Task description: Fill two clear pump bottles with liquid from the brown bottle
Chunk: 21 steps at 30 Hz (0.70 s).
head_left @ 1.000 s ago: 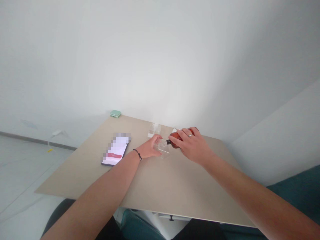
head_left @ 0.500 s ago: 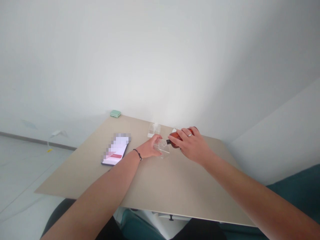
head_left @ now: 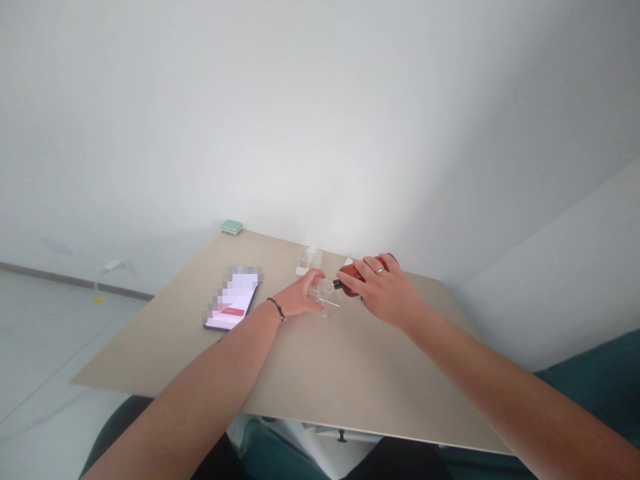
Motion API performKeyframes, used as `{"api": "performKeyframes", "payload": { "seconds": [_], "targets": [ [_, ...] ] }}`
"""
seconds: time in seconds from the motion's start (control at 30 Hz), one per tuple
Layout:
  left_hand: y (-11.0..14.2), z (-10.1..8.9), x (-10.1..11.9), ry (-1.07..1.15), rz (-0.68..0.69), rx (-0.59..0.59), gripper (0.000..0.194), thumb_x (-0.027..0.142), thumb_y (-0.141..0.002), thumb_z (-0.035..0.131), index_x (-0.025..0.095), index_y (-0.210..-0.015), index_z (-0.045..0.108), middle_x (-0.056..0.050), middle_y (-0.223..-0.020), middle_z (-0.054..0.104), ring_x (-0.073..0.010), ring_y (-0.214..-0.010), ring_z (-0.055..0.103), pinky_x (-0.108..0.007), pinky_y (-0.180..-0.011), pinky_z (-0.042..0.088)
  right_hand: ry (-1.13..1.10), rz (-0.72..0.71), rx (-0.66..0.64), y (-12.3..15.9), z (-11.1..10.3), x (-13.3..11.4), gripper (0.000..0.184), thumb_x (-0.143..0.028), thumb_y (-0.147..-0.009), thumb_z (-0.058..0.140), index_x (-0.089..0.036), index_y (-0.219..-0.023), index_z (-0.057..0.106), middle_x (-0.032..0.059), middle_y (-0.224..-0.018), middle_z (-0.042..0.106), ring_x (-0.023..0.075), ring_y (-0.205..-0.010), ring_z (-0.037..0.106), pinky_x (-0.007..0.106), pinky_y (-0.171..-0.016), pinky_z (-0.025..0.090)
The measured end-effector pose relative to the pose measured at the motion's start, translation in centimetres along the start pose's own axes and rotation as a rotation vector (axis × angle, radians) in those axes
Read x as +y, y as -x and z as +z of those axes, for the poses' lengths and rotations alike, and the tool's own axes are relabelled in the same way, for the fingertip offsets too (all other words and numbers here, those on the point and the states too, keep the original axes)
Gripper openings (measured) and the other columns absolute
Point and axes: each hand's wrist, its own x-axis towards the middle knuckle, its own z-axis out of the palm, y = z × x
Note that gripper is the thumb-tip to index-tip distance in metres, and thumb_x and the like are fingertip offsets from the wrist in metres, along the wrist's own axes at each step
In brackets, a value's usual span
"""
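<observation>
My left hand [head_left: 299, 297] is closed around the near-left side of a small clear plastic container [head_left: 329, 293] standing on the table. In my right hand [head_left: 387, 290] is a reddish-brown bottle [head_left: 351, 272], gripped from above and tilted nearly flat. Its dark neck points left, right at the clear container's rim; whether liquid is flowing out cannot be made out. Behind my left hand lies a second clear plastic piece [head_left: 309, 261], box-like in shape. A small white object [head_left: 349, 261] shows partly behind the bottle.
On the beige table [head_left: 350, 373], a phone [head_left: 235, 300] with a lit, partly blurred screen lies left of my left forearm. A small mint-green case [head_left: 231, 227] sits at the far left corner. The wall [head_left: 320, 133] runs along the table's back edge.
Hardly anything differs. Both hands, the container and the tilted bottle hold the same positions, with only a slight shift of the camera view.
</observation>
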Motion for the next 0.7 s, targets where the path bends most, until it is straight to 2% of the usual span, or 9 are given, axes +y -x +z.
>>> {"api": "performKeyframes", "payload": {
  "seconds": [0.33,0.7],
  "targets": [
    [-0.02,-0.02,-0.22,0.020,0.025,-0.008,0.071,0.023,-0.064,0.079,0.022,-0.125,0.042,-0.007,-0.112,0.057,-0.0207,-0.096,0.059,-0.033,-0.080,0.048,0.005,-0.006,-0.003,-0.16,-0.24,0.00,0.047,-0.010,-0.089,0.048,-0.029,-0.131,0.056,0.0110,-0.114,0.061,0.0264,-0.100,0.046,0.045,-0.093,0.024],
    [0.00,-0.02,-0.06,0.019,0.005,0.004,0.073,0.023,-0.063,0.081,0.023,-0.125,0.043,-0.006,-0.112,0.057,-0.0223,-0.099,0.059,-0.037,-0.084,0.047,0.004,-0.009,0.003,-0.20,-0.47,0.03,0.049,-0.010,-0.086,0.051,-0.029,-0.131,0.056,0.0108,-0.115,0.061,0.0264,-0.100,0.045,0.045,-0.093,0.024]
  ]
}}
